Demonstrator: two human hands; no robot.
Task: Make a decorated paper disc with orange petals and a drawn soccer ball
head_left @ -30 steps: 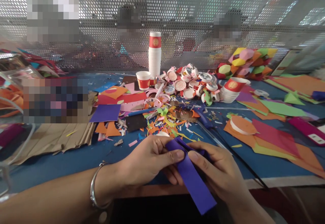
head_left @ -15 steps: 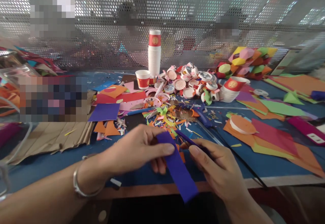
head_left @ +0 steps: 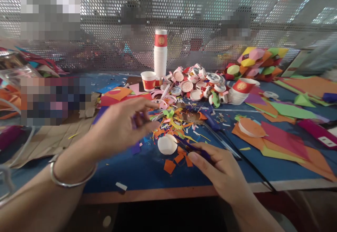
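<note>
Head view: nested paper cups (head_left: 160, 60); right fingers (head_left: 201, 164) grip scissors (head_left: 190, 146); left fingers (head_left: 146, 128) too blurred to tell.

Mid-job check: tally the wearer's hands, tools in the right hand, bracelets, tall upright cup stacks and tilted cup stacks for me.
Hands: 2 (left hand, right hand)
Dark-blue tool in the right hand: 1
Bracelet: 1
Tall upright cup stack: 1
Tilted cup stack: 1
Total: 6

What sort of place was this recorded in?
Probably a paper-craft workspace: colorful paper scraps litter the blue table, a tall cup stack stands behind them, and the right hand holds what look like scissors.
</note>
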